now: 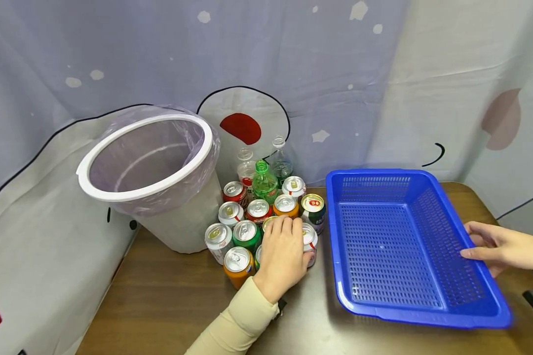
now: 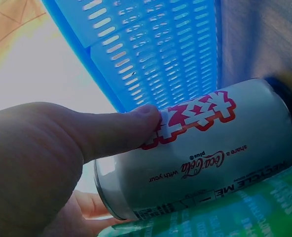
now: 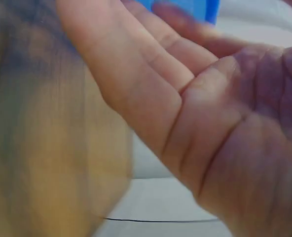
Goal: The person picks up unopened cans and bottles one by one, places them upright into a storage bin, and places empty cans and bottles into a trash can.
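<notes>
White can (image 2: 210, 153), partly hidden by clasping left grip (image 1: 282, 256); right grip (image 1: 499, 246) pinches blue basket (image 1: 377, 236).

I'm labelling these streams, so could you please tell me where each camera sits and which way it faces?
Head: on the head, facing forward and down at the bin, drink cans and blue basket; left hand, right hand and left sleeve show.
Left wrist: on that wrist, facing a white Coca-Cola can; the left thumb and parts of fingers show.
Right wrist: on that wrist, facing past the right palm over the table.
Shared: head and left wrist both show the left hand and blue basket.
</notes>
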### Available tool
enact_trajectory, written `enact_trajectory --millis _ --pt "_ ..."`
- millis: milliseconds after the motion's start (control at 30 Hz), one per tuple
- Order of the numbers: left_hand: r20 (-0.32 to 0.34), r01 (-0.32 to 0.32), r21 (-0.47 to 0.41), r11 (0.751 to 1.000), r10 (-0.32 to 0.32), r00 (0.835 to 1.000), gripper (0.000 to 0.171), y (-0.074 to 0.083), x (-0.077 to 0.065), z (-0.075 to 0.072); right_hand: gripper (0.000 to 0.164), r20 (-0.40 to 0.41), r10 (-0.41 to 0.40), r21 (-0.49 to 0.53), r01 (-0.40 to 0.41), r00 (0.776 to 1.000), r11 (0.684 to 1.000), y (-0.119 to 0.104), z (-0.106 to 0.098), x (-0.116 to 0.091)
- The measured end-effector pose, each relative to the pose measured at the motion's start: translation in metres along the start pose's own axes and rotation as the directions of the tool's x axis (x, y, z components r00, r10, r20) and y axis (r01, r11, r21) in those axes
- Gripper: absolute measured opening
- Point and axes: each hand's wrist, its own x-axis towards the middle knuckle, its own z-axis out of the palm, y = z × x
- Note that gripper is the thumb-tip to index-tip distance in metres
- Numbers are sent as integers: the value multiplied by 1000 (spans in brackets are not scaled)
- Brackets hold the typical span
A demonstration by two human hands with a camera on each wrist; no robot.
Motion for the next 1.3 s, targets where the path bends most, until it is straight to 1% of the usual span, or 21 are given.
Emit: enact_trajectory --millis 33,67,100,167,267,400,500,533,667,800,867,933,1067,1167,1300 --pt "11 1 1 1000 -1 1000 69 -1 0 0 32 43 -35 55 33 998 998 4 -3 1" --pt "21 1 2 1000 -1 1000 68 -1 -1 -1 36 66 -60 91 53 996 994 7 -5 3" --pt "31 0 2 1000 -1 1000 68 -1 -1 -2 42 73 -79 119 70 994 990 11 -8 5" --pt "43 -2 -2 1000 2 999 68 -1 -1 -2 50 25 -109 108 106 994 989 17 -10 8" --pt "41 -7 -3 1000 7 999 68 -2 -2 -3 52 -63 -149 68 153 987 986 23 -11 16" --pt "23 -13 -23 1000 14 1000 68 -3 -2 -5 50 -164 -211 57 223 964 973 25 -8 29" --pt "7 -18 -51 999 19 1000 67 -5 -2 -6 50 -224 -239 24 250 945 968 24 -5 34" --pt "2 -18 -59 998 18 1000 67 -5 -2 -7 50 -232 -245 10 254 941 967 23 -5 34" --pt "4 -17 -64 998 17 1000 66 -6 -1 -9 52 -235 -243 -41 240 941 970 21 -4 31" --pt "16 -23 -48 999 24 1000 66 -7 0 -9 57 -198 -250 -36 248 948 968 20 -5 25" --pt "15 -24 -42 999 25 1000 65 -7 1 -7 57 -192 -249 -31 248 949 968 20 -6 23" --pt "2 -26 -38 999 26 1000 66 -7 2 -5 56 -212 -236 -45 232 948 972 21 -6 23" --pt "-24 -23 -36 999 22 999 66 -6 3 0 48 -282 -189 -91 170 941 981 21 -7 24" --pt "-27 -18 -37 999 17 999 67 -6 2 3 41 -332 -163 -105 135 929 985 20 -7 27" --pt "-15 -16 -33 999 15 1000 68 -4 2 5 33 -397 -149 -119 110 906 987 18 -7 33"
